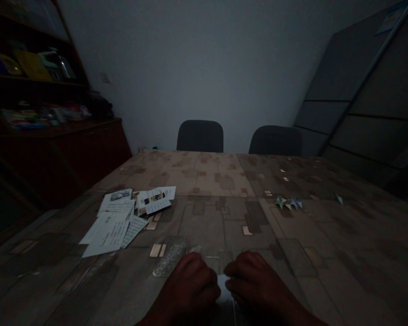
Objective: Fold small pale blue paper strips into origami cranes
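At the near edge of the table, a small piece of pale paper (225, 290) lies between my two hands. My left hand (193, 285) is closed, its curled fingers pressing the paper's left side. From the other side, my right hand (255, 283) has its fingers bent and pressed together on the paper's right edge. A thin line, perhaps a crease or edge, runs down the sheet. The lower part of the paper is dark and partly hidden by the hands.
Loose printed sheets (110, 226) and smaller cut pieces (156, 199) are spread on the left of the patterned tablecloth (207, 226). Small folded paper shapes (289, 203) sit to the right, another (339, 198) farther off. Two dark chairs (200, 136) stand behind the table.
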